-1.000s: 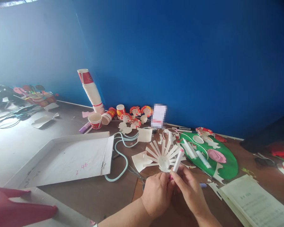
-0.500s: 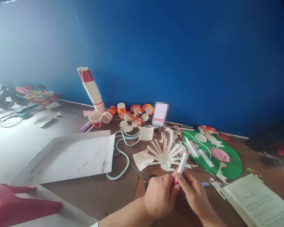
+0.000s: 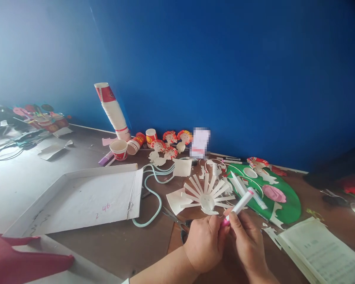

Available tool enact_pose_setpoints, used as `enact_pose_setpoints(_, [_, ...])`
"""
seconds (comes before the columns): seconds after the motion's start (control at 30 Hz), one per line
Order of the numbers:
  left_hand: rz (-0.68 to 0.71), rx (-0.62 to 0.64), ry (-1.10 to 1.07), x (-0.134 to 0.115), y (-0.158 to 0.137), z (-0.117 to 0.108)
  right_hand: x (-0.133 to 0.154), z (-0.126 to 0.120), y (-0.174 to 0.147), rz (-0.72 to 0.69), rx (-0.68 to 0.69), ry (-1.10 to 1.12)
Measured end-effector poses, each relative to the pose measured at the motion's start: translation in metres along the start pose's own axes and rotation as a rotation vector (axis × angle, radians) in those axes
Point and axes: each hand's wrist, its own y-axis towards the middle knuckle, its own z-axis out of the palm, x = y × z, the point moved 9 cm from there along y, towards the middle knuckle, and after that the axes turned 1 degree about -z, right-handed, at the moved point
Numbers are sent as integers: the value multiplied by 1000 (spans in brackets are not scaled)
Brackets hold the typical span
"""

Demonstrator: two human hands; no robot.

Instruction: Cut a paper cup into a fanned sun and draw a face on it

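A white marker with pink ends (image 3: 239,205) is held between my two hands, tilted up to the right. My left hand (image 3: 203,242) is closed, with its fingertips at the marker's lower pink end, which they partly hide. Around the white barrel, the thumb and fingers of my right hand (image 3: 248,238) are closed. Just beyond them lies a paper cup cut into spread strips (image 3: 207,202), with small face marks on its base. Black-handled scissors (image 3: 177,220) lie beside my left hand, which covers part of the handles.
A shallow white box (image 3: 91,201) and a pale blue cord (image 3: 159,201) are on the left. Stacked paper cups (image 3: 114,112) lean near the wall, beside small paper figures (image 3: 158,146). On the right are a green oval sheet (image 3: 290,205), paper scraps and an open book (image 3: 322,248).
The marker has tipped over to the right, its upper end lower than before. My hands have shifted slightly right, still holding it. The view has moved a little.
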Motion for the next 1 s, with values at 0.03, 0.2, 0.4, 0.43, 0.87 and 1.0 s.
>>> enact_pose_setpoints(0.03, [4,14,20,0,-2,1,4,-6,7,9,-44,35])
enact_pose_setpoints(0.2, [55,37,87,-4,-13,7,31,-46,35,-135,-315,309])
enact_pose_setpoints(0.4, [114,25,198,-4,-14,22,6,-27,33,-21,-173,328])
enact_pose_setpoints(0.43, [103,39,219,-2,-14,24,3,-26,31,-16,-172,310])
enact_pose_setpoints(0.87, [-39,84,181,14,-5,5,9,-17,15,-111,-70,-92])
enact_pose_setpoints(1.0, [-31,72,243,21,1,2,18,-7,12,-183,-52,-250])
